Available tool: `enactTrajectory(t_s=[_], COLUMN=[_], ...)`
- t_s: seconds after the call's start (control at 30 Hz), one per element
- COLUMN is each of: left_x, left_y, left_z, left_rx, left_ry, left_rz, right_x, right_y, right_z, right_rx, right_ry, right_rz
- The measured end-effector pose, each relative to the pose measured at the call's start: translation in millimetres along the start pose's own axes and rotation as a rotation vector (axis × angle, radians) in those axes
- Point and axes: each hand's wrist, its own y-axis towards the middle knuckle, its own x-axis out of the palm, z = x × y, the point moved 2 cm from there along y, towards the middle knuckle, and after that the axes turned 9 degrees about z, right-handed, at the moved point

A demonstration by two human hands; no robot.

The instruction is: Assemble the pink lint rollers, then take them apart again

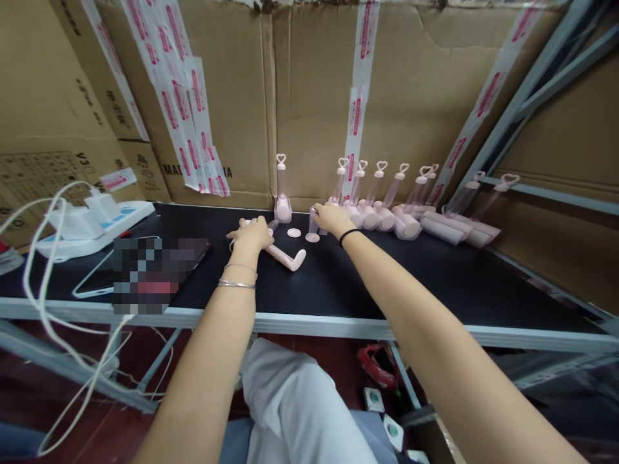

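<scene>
My left hand (250, 234) is curled over a pale pink L-shaped piece (289, 259), whose bent end sticks out to the lower right. The part under my palm is hidden. My right hand (334, 218) pinches a small translucent pink tube (313, 223) between thumb and fingers. Beneath that tube is a pink disc (312, 238), and a second round disc (293, 232) lies flat between my hands. Behind them stands an upright pink item (282, 203) with a clear tube and a heart-shaped loop on top.
Several similar heart-topped items (407, 222) stand or lie along the right back of the black tabletop (348, 290). At left are a white power strip (128, 218) with cables and a phone (89, 280) beside a blurred-out device. Taped cardboard (309, 96) walls the back.
</scene>
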Motion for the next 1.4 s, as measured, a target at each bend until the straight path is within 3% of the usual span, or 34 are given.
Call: enactTrajectory(t_s=[0.1,0.23,0.37,0.5,0.6,0.67,0.83,0.97,1.07,1.17,1.3,1.4], left_x=[2.2,6.5,8.7,1.3,-6.1,-10.5,-10.1,8.6,21.5,27.0,28.8,30.7], left_y=[3,8,12,8,2,-2,4,26,39,43,43,46], left_z=[-1,-5,-11,-16,-15,-14,-17,-27,-35,-39,-41,-43], left_rx=[-0.072,-0.080,-0.011,-0.144,-0.308,-0.348,-0.286,-0.114,-0.073,-0.109,-0.177,-0.249], left_ry=[-0.005,-0.003,-0.008,-0.056,-0.085,-0.113,-0.138,-0.214,-0.237,-0.303,-0.439,-0.499], left_rz=[0.005,0.104,0.172,0.298,0.200,0.101,0.065,0.035,0.080,0.161,0.239,0.326], right_x=[-4,-7,-12,-24,-31,-33,-31,-29,-24,-14,-4,-7], right_y=[-4,-6,-15,-32,-43,-49,-56,-58,-53,-42,-31,-28], right_z=[11,9,-5,-7,-3,-6,-49,-95,-113,-112,-98,-78], right_rx=[-0.020,-0.015,0.100,0.206,0.203,0.188,0.105,0.046,0.040,0.013,-0.094,-0.063], right_ry=[-0.034,-0.032,-0.037,-0.027,-0.036,-0.019,0.104,0.233,0.262,0.260,0.330,0.279], right_rz=[-0.022,-0.045,-0.042,-0.103,-0.171,-0.186,-0.189,-0.221,-0.198,-0.158,-0.245,-0.150])
